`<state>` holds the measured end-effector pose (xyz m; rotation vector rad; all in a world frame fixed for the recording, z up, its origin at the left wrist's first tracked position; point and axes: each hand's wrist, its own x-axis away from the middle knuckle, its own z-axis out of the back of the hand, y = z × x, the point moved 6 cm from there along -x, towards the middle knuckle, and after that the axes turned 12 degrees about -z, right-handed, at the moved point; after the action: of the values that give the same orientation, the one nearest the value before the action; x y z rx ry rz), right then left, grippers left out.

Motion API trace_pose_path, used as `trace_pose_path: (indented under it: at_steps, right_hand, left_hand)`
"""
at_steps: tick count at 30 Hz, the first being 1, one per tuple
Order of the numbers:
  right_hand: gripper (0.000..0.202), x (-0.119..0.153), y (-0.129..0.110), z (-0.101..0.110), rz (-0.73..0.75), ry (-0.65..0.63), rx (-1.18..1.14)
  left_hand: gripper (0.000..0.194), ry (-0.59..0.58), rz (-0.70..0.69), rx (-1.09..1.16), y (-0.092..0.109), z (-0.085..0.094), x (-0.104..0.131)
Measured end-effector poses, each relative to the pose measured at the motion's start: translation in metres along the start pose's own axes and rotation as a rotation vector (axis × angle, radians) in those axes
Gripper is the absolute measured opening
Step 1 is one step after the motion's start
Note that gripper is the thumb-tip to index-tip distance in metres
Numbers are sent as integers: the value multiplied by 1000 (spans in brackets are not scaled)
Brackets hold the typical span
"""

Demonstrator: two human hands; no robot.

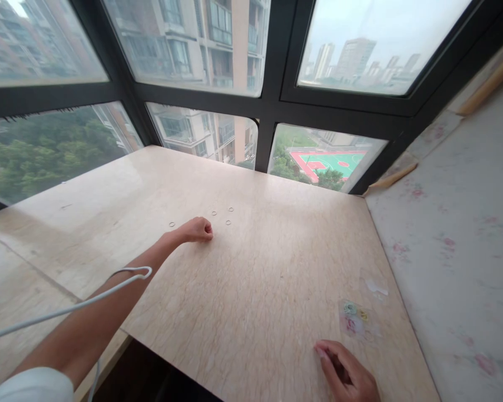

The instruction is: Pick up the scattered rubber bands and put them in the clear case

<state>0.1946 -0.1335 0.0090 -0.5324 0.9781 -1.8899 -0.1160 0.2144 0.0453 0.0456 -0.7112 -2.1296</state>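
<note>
Your sleeve (36,385) is white at the near left, as is the cable (79,306) at the left. Your counter (251,290) is beige with fine brown streaks. The rings (228,223) toward the far side look grey. At near right, your clear box (365,331) shows pale green, yellow and pink. The right wall (473,290) is whitish with pink flowers; the far window frame (272,111) is near-black.

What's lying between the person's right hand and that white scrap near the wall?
In the head view, a clear container with colored bits lies between the right hand and the white scrap.
</note>
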Motion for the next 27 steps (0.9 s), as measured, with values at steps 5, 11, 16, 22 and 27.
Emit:
trace_pose_path:
  at_steps: [5, 11, 16, 22, 27]
  right_hand:
    - [27, -2, -3, -1, 68, -29, 58]
    - [28, -1, -7, -2, 81, -47, 87]
    - [27, -2, -15, -2, 90, -36, 106]
    - [21, -2, -20, 0, 82, -41, 102]
    - [17, -2, -20, 2, 76, -28, 88]
  left_hand:
    - [10, 116, -8, 409, 25, -10, 14]
    - [18, 208, -109, 723, 73, -31, 10]
    - [28, 252, -159, 823, 119, -58, -3]
    - [33, 208, -203, 891, 191, -98, -13]
    - [25, 101, -291, 828, 252, -139, -15]
